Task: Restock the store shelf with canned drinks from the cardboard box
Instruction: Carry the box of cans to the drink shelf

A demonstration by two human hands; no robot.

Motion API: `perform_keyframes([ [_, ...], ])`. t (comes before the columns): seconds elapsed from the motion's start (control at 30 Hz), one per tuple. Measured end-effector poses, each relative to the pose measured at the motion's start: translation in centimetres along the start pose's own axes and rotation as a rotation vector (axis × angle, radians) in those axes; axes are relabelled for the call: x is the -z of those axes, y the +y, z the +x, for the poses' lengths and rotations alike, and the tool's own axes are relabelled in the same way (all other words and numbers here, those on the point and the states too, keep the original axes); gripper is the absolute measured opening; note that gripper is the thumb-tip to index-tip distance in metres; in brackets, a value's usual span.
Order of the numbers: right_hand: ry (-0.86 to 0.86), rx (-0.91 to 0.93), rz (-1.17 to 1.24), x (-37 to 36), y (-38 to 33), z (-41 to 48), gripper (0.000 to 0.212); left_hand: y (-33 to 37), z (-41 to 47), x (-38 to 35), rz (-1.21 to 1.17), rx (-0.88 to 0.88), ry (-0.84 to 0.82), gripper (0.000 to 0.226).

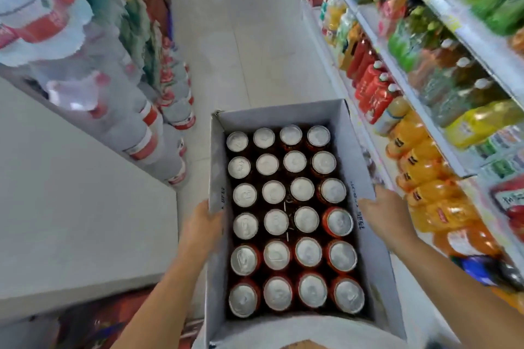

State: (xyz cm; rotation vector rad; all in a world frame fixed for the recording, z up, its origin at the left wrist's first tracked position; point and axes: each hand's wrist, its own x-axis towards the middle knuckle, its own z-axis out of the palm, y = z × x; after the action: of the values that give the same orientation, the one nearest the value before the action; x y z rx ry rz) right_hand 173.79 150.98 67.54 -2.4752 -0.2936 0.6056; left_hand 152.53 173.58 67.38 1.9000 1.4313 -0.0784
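- Box (280, 116) first: open at the top, its near end is tucked against the person's body and cut off by the bottom of the frame, likely so the torso takes part of the weight.
- Left hand (202, 221) grips the left wall and right hand (385, 215) grips the right wall, about halfway along. Holding opposite sides keeps the load level. Most of the fingers are hidden behind the cardboard, so how far they reach under cannot be told.
- Cans (303, 218) stand upright in four columns of six with no gaps. By that count none has gone out yet, and restocking proper has not begun.
- Carried above the floor (241, 37) of the aisle, the box sits just beside the shelf (487, 51) on the right.
- Orange bottles (419, 167) and other drinks crowd that shelf. No free slot for cans shows, and the lowest tier is hidden behind the right arm.
- Water bottles (136, 110) are stacked on the left. Blur smears the labels on both sides, so brands cannot be read.
- Print on the box walls is too small to make out.
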Motion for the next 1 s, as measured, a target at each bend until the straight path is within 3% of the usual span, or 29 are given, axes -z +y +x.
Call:
perform_keyframes([
  [0.2,0.041,-0.061,-0.014,-1.5,-9.0,15.1,0.005,8.4,16.7,3.0,0.034,-0.026,0.004,0.019],
  [0.5,0.128,-0.165,-0.003,-1.0,-18.2,34.7,0.005,24.4,38.6,5.4,0.128,-0.108,-0.129,0.012],
  [0.67,0.101,-0.212,-0.017,0.8,-20.6,47.0,0.005,33.3,47.1,2.7,0.134,-0.087,-0.14,0.019],
  [0.8,0.119,-0.137,-0.009,3.1,-23.2,58.3,0.007,41.1,54.2,1.0,0.113,-0.053,-0.133,0.016],
  [1.0,0.092,-0.136,-0.098,5.2,-26.7,72.8,0.011,48.6,64.8,-2.1,0.031,0.01,-0.136,0.016],
])
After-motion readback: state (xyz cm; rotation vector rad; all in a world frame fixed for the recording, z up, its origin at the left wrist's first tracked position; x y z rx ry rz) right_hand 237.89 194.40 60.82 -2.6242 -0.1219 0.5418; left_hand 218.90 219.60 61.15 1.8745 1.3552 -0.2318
